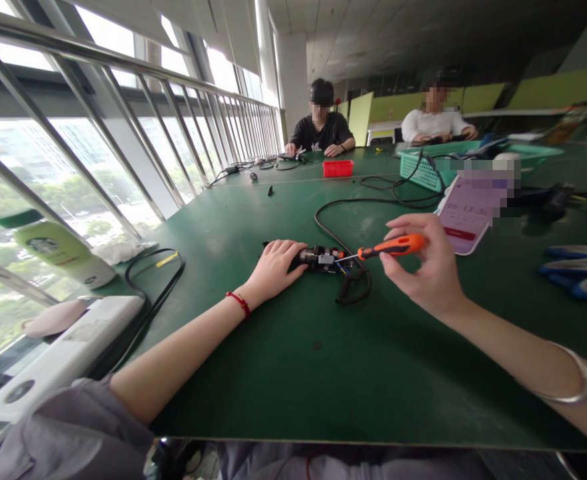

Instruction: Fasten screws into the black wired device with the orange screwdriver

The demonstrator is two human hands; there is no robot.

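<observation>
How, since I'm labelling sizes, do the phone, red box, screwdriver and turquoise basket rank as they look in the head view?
Largest first:
1. turquoise basket
2. phone
3. screwdriver
4. red box

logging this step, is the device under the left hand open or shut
Open: the device shows inner parts and coloured wires near the tip of the screwdriver.

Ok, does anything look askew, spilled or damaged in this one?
No spill or clear damage stands out. The bottle at far left looks tilted, perhaps from lens distortion; the device has wires exposed near the screwdriver.
</observation>
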